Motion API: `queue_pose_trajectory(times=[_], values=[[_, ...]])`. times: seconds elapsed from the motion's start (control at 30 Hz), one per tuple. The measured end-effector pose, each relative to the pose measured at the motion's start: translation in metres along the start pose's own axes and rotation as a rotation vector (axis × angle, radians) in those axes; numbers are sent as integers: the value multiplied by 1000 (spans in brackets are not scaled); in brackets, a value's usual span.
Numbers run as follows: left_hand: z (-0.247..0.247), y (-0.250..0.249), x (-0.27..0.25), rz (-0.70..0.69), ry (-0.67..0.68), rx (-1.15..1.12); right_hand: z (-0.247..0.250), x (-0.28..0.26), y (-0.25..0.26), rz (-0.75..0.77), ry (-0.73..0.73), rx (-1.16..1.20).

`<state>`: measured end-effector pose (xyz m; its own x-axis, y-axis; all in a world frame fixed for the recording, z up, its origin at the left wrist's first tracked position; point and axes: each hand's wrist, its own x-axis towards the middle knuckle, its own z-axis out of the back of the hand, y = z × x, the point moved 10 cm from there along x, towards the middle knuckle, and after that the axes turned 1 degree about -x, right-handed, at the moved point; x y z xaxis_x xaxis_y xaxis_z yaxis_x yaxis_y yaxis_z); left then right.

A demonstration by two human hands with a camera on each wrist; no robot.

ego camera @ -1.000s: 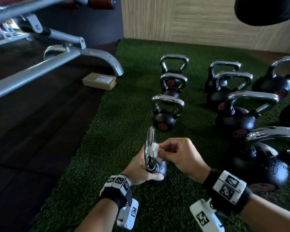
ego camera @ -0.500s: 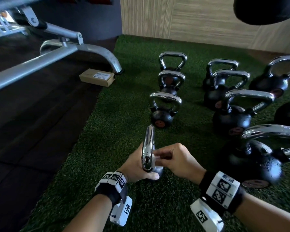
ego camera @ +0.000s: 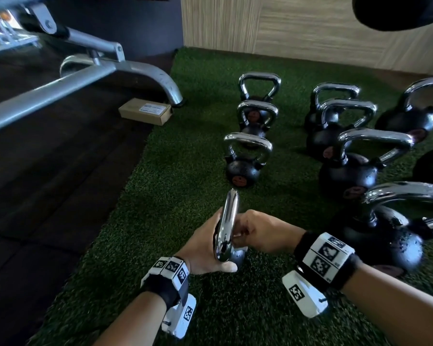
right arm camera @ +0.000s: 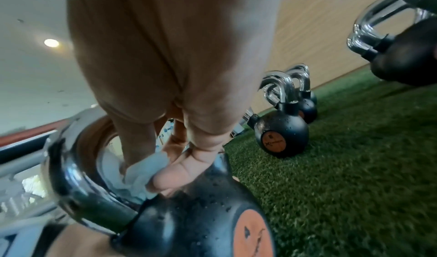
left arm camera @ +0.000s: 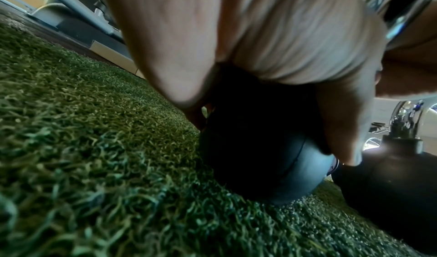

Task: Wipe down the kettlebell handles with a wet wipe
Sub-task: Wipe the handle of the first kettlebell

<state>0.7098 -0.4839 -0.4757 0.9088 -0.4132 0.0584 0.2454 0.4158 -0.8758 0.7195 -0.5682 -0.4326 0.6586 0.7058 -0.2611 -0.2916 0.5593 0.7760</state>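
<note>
A small black kettlebell [ego camera: 238, 257] with a chrome handle [ego camera: 227, 226] stands on green turf right in front of me. My left hand [ego camera: 205, 250] wraps its black ball [left arm camera: 267, 160] from the left, thumb across the front. My right hand [ego camera: 258, 232] pinches a crumpled white wet wipe [right arm camera: 139, 175] and presses it low on the inner side of the handle [right arm camera: 78, 182], just above the ball [right arm camera: 194, 214]. The head view hides the wipe behind the right fingers.
Several more chrome-handled kettlebells stand in rows ahead, the nearest small one [ego camera: 243, 168] and a large one [ego camera: 385, 240] close on the right. A weight bench frame [ego camera: 85, 78] and a cardboard box [ego camera: 145, 111] lie on dark flooring to the left. A wood wall [ego camera: 310, 28] closes the back.
My right hand with the wipe has slid down the handle from near its top to its base. The left hand kept holding the ball.
</note>
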Motion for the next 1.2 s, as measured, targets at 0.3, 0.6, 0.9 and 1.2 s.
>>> queue_pose_trajectory(times=[0.3, 0.6, 0.9, 1.2], values=[[-1, -2, -4, 8, -31, 28, -25, -11, -12, 22, 97, 721], [-1, -10, -6, -52, -39, 70, -28, -8, -30, -50, -107, 1255], [-2, -17, -3, -118, -45, 103, 12, -7, -40, -112, -572, 1022], [-5, 12, -2, -17, -92, 100, 36, -15, -50, -316, -911, 640]])
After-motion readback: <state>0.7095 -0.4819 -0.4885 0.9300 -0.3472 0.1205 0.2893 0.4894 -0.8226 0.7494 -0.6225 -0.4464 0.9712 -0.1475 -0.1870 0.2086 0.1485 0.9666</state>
